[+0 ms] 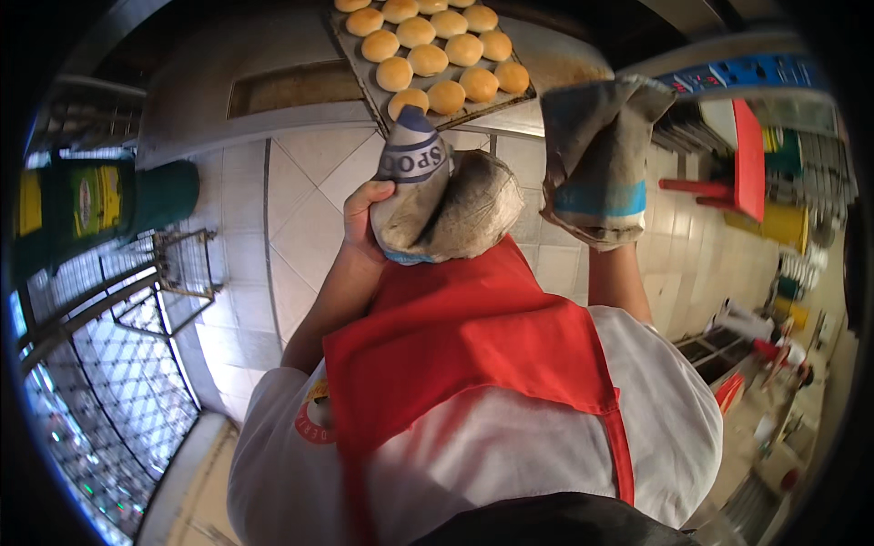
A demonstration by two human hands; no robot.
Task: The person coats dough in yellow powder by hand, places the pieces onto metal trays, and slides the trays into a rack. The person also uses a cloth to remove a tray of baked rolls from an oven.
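Pale tiles [305, 205] spread below me; at the far left are green bins [100, 200] with yellow labels, and a mesh grille [123, 382] lower down; next comes my left hand [361, 223], closed on the lettered cloth [414, 196], thumb pressed to its side, fingers hidden behind; past its pointed tip lies the tray [368, 77], with golden buns [428, 61] in rows, one partly covered in my view; whether cloth and tray touch, I cannot tell; red apron [473, 337] hangs over my white shirt [473, 446]; to its right, the blue-banded cloth [596, 164] hides my right hand down to the wrist, so I cannot tell how far that grip is closed; farther right is a red chair [749, 159].
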